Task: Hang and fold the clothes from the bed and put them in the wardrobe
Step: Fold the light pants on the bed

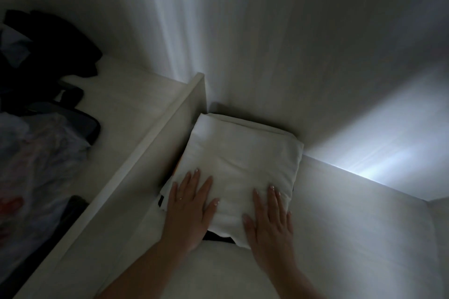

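A: Where is your folded white cloth [243, 160] now?

B: It lies on the wardrobe shelf [340, 238], pushed into the back corner. It sits near the middle of your view, a bit toward 6 o'clock. Its left edge is just beside the upright divider board [155, 153], and its far edge is by the back wall [279, 43].

A: What are your hands doing?

B: Your left hand [188, 213] lies flat on the cloth's near left part, toward 7 o'clock. Your right hand [269, 221] lies flat on its near right part, toward 5 o'clock. The fingers of both are straight and spread, so each grip is released. You press down and squeeze nothing.

A: Is something under the cloth?

B: Yes, a dark thing [218, 238] peeks out under the near edge, between your two hands. You cannot tell what it is.

A: And on the other side of the board?

B: At 9 o'clock there is a pile of dark clothes [48, 51] and a crinkly clear bag [43, 143]. It is dim there.
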The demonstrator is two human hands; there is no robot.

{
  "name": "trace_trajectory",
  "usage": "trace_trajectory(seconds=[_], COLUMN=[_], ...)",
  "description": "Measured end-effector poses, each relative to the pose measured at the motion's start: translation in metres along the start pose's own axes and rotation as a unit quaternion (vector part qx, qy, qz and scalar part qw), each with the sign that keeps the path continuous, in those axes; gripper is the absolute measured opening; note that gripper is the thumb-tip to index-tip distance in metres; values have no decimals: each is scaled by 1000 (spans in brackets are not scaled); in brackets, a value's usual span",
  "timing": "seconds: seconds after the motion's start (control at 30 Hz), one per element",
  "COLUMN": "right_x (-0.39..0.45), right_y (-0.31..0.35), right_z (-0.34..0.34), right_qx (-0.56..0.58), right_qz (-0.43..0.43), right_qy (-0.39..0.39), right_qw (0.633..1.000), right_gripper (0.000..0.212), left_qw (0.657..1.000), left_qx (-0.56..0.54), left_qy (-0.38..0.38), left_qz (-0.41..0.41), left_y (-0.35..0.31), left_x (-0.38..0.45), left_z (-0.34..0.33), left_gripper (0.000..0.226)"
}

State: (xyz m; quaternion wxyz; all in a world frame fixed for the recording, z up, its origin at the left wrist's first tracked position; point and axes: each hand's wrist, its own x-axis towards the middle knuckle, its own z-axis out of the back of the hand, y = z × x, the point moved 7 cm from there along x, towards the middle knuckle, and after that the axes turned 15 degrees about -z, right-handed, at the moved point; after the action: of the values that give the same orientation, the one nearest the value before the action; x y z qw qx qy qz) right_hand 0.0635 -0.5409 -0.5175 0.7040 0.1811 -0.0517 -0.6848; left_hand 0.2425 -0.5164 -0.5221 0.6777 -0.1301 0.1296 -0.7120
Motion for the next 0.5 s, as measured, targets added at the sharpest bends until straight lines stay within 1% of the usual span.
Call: trace_trajectory(seconds=[0.07, 0.1, 0.17, 0.2, 0.23, 0.27, 0.3, 0.37, 0.43, 0.5], right_x=[5, 8, 9, 7, 0, -8, -16, -41, -63, -84], right_y=[-3, -6, -9, -7, -1, 6, 13, 27, 40, 53], right_z=[-6, -10, -7, -2, 9, 18, 26, 42, 61, 83], right_qx=[-35, -52, -53, -42, -27, -8, 9, 37, 108, 199], right_qz=[-11, -21, -48, -56, -53, -46, -33, 1, 12, 10], right_qy=[25, 56, 103, 108, 103, 100, 99, 106, 115, 129], right_qw=[999, 997, 992, 992, 993, 994, 995, 994, 987, 971], right_gripper=[64, 63, 64, 65, 64, 64, 63, 62, 59, 56], left_qw=[999, 997, 995, 995, 992, 982, 967, 934, 898, 865], left_qx=[18, 32, 8, -39, -99, -160, -216, -291, -356, -399], left_qy=[43, 67, 93, 74, 30, -19, -60, -127, -180, -217], left_qz=[17, 22, 36, 50, 72, 100, 124, 162, 185, 211], left_y=[6, 8, 8, 7, 5, 3, 0, -10, -24, -36], left_x=[3, 5, 5, 4, -1, -9, -15, -41, -69, -104], left_z=[-7, -7, -1, 6, 18, 30, 40, 60, 76, 94], left_gripper=[69, 64, 59, 55, 50, 44, 38, 25, 11, 13])
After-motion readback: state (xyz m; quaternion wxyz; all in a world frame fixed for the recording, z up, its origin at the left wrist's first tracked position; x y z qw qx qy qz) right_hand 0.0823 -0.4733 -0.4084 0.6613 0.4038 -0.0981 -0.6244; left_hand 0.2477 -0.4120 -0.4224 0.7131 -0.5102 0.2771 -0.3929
